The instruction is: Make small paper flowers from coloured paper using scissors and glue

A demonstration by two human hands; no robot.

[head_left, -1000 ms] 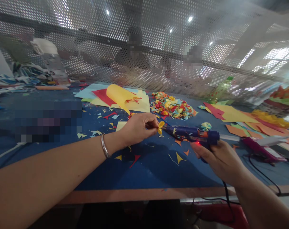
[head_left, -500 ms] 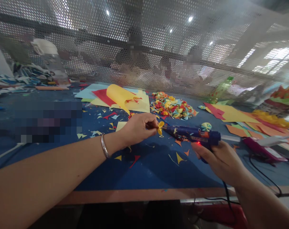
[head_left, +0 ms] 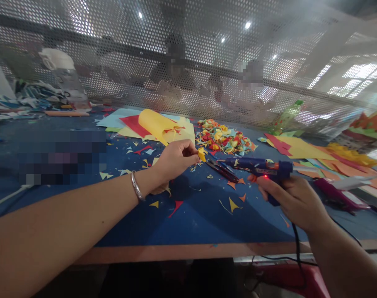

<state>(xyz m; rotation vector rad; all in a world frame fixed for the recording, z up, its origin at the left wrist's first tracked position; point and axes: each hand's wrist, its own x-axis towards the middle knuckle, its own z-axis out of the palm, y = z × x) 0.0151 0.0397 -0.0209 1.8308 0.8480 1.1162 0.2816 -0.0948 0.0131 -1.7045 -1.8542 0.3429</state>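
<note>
Left hand (head_left: 176, 160): closed to a narrow pinch on the yellow paper piece (head_left: 201, 154), above the desk (head_left: 188, 231); best kept light, at one edge, to spare the folds and leave skin away from the heat.
Right hand (head_left: 300, 198): wrapped around the grip of the blue glue gun (head_left: 264, 167); trigger pressure impossible to tell.
Nozzle (head_left: 225, 160): aimed towards the yellow paper piece, near but apart; for any contact, better a small dab and a clean lift, against blobs and strings.
Red light (head_left: 266, 176): lit, so probably powered and hot; worth treating as such.
Fresh glue: too small to make out.
Dark tool (head_left: 222, 170): lying just below the nozzle; wise to keep drips off.
Paper heap (head_left: 227, 138): beyond the nozzle, many small coloured pieces; best not brushed with the tip.
Black cord (head_left: 297, 244): hanging below the grip; slack needed for steady aim.
</note>
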